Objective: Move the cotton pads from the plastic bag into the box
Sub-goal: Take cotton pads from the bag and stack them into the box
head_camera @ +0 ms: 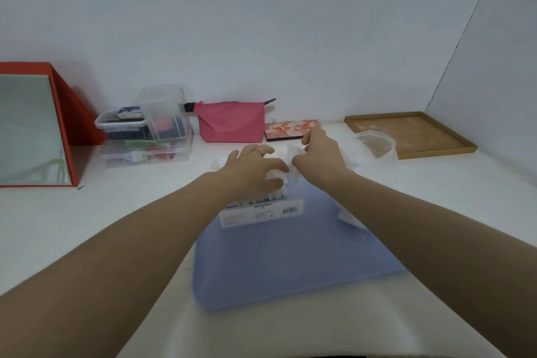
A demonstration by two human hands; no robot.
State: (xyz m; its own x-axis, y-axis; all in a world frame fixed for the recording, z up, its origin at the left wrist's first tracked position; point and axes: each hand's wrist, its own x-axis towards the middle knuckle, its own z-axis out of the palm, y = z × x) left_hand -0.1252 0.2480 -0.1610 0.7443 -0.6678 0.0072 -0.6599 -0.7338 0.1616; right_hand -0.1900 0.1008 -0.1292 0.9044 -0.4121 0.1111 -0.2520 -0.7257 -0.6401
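Observation:
A plastic bag of white cotton pads (261,209), with a printed label and barcode, lies at the far end of a blue tray (279,264). My left hand (255,168) presses down on the white pads at the bag's top, fingers curled around them. My right hand (316,154) pinches a white piece, pad or bag edge, just to the right of the left hand. A clear plastic box (377,142) stands to the right, behind the right hand. Blur hides the finer details of the grip.
A wooden tray (412,134) sits at the back right by the wall. A pink pouch (232,122), a flowered palette (290,129) and stacked clear storage boxes (148,131) line the back. An orange box with a mirror (35,128) stands at the left.

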